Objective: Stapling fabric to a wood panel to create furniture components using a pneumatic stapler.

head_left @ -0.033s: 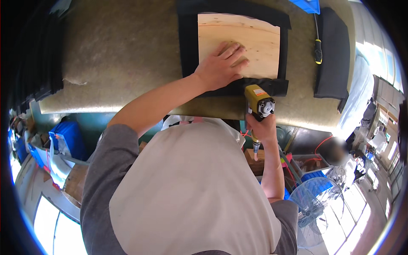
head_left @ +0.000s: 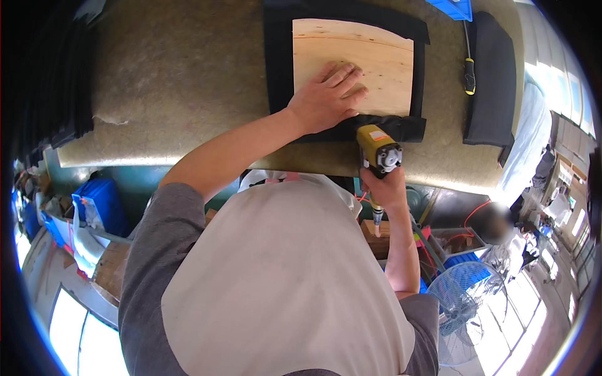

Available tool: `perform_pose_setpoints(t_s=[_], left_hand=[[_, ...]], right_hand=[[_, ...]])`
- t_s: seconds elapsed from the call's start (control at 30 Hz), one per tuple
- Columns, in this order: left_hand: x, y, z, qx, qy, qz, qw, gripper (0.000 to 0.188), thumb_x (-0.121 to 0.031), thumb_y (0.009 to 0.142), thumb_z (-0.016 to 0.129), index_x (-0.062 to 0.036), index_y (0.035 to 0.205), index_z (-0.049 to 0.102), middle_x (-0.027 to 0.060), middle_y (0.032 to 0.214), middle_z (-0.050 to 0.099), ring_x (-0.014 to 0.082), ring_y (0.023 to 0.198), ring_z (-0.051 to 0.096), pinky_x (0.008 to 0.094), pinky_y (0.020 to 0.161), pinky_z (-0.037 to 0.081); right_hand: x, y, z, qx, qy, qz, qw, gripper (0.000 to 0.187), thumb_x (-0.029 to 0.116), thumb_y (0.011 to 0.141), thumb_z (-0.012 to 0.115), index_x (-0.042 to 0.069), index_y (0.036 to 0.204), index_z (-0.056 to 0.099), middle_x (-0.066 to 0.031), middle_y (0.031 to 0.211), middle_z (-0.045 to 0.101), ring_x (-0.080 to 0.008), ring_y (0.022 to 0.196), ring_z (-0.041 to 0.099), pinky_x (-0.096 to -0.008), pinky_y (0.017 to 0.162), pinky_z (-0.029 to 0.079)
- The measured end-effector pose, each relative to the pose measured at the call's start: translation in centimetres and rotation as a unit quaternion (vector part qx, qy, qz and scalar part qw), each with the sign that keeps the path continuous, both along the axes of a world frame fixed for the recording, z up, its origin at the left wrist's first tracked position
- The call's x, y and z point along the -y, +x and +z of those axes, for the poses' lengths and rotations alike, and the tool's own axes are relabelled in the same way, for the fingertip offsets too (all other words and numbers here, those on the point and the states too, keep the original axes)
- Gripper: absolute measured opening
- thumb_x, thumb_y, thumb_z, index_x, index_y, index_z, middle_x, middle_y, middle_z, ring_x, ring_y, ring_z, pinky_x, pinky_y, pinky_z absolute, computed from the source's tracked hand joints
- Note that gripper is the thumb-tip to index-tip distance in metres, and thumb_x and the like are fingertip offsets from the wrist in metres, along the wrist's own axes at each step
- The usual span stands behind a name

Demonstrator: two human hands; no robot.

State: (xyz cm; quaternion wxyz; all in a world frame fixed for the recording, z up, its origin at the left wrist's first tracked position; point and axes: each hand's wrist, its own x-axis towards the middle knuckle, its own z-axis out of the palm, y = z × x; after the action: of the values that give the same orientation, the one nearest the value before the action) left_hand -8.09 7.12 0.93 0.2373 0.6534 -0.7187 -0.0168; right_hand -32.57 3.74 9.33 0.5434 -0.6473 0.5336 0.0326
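My left hand [head_left: 327, 99] lies with its fingers spread on a pale plywood board [head_left: 384, 59]. The board rests on a larger piece of black fabric [head_left: 279, 62], whose margins show around it. Along the near side the fabric is folded up against the board's edge. In my right hand [head_left: 387, 189] is a yellow and black air staple gun [head_left: 377, 143], with my fingers wrapped round its handle. Its head is over the near fabric edge, right of my left hand; whether its nose touches is hidden. A hose fitting hangs below the handle.
The worktable [head_left: 182, 75] has a brownish top. At right, a screwdriver [head_left: 469, 76] lies beside a black fabric piece [head_left: 494, 81], near a blue bin [head_left: 456, 7]. More dark fabric [head_left: 59, 113] is piled at left. A fan [head_left: 463, 301] stands behind my right arm.
The staple gun and my right hand have shifted slightly left along the near edge. My left hand stays in place on the board.
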Motion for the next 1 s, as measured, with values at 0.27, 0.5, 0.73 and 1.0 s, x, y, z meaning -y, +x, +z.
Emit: perform_pose_setpoints(t_s=[0.27, 0.5, 0.73, 1.0], left_hand=[[0.3, 0.7, -0.1, -0.037, -0.026, -0.019, 0.999, 0.043, -0.035, 0.092, 0.070, -0.0172, 0.131, 0.065, 0.0115, 0.147, 0.053, 0.0299, 0.138, 0.048, 0.0490, 0.120, 0.033], [4.3, 3.0, 3.0, -0.051, 0.189, -0.068, 0.978, 0.041, -0.032, 0.095, 0.066, -0.0136, 0.132, 0.064, 0.0129, 0.150, 0.049, 0.0327, 0.141, 0.044, 0.0475, 0.118, 0.034], [8.2, 10.5, -0.5, 0.159, 0.064, 0.126, 0.977, 0.057, -0.051, 0.105, 0.044, -0.0227, 0.154, 0.045, 0.0132, 0.166, 0.029, 0.0334, 0.154, 0.025, 0.0542, 0.125, 0.020], [-2.4, 11.2, 1.4, 0.127, 0.213, 0.381, 0.891, 0.067, -0.057, 0.102, 0.044, -0.0199, 0.158, 0.038, 0.0206, 0.164, 0.029, 0.0388, 0.149, 0.030, 0.0591, 0.119, 0.027]], right_hand=[[-2.3, 4.1, 1.4, 0.045, -0.096, 0.123, 0.987, 0.023, 0.008, 0.076, 0.072, 0.000, 0.096, 0.063, -0.0208, 0.079, 0.069, -0.0444, 0.075, 0.066, -0.0440, 0.068, 0.054], [-2.4, 3.4, -0.1, 0.068, -0.116, 0.136, 0.981, 0.027, 0.009, 0.076, 0.072, 0.001, 0.100, 0.064, -0.0254, 0.083, 0.068, -0.0495, 0.086, 0.065, -0.0474, 0.072, 0.054], [0.5, -1.6, 2.6, 0.006, -0.156, 0.117, 0.981, 0.031, 0.015, 0.079, 0.075, 0.002, 0.106, 0.066, -0.0247, 0.088, 0.071, -0.0454, 0.089, 0.069, -0.0480, 0.076, 0.056], [11.7, -3.9, 1.6, -0.175, -0.372, 0.086, 0.908, 0.036, 0.021, 0.081, 0.079, 0.005, 0.111, 0.066, -0.0243, 0.091, 0.071, -0.0431, 0.091, 0.070, -0.0504, 0.076, 0.055]])
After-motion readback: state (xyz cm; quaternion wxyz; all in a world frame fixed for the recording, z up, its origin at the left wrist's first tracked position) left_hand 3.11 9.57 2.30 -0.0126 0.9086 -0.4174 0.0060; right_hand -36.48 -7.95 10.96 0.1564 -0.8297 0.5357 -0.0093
